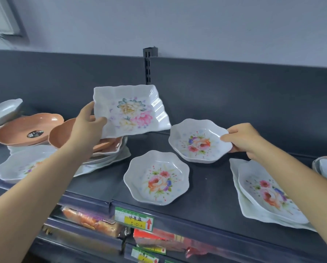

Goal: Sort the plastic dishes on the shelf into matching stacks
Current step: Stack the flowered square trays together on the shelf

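Up on the shelf (212, 186), my left hand (86, 122) pinched the square floral dish (130, 111) above the orange bowls (29, 130); my right hand (244, 141) gripped the scalloped floral bowl (199, 141) by its right rim, matching bowl (156, 177) just front-left, nearer that hand.

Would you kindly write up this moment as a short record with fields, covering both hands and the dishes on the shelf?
left hand: grips the rectangular floral dish by its left edge, in the air above the orange bowls
right hand: pinches the right rim of the scalloped floral dish; lifted or resting, cannot tell
match: second scalloped floral dish lies on the shelf nearer the camera, apart from it
far right: oblong floral dishes, one on the other
shelf edge: green price label
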The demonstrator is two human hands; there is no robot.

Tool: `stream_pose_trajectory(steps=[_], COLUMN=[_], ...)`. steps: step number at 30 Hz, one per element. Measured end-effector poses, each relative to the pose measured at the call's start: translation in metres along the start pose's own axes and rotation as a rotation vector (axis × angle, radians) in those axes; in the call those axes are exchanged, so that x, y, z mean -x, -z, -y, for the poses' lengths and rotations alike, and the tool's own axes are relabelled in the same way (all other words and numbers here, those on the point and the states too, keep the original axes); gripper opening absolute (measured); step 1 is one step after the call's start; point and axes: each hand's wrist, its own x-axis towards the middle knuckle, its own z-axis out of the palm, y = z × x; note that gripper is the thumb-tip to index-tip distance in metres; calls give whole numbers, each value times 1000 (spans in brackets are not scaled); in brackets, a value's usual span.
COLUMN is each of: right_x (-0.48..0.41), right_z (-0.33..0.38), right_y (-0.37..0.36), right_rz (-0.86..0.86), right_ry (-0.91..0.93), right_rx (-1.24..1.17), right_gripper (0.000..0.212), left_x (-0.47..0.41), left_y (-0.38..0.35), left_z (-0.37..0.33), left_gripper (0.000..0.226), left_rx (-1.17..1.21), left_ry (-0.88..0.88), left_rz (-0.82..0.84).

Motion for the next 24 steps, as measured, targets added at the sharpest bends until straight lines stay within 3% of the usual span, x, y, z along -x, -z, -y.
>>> stream_pose_trajectory(steps=[8,18,24], right_x=[55,71,79], right_z=[17,-1,-7], right_y=[-55,-99,-102], right_rz=[177,28,-24], right_ry=[52,35,51], right_rx=[-20,65,161], right_gripper=[10,10,25], left_x=[13,18,18], left_y=[22,24,21], left_z=[-3,6,6], left_gripper=[55,52,54], left_rx=[42,126,110], left_ry=[49,55,33], left_rz=[-20,24,49])
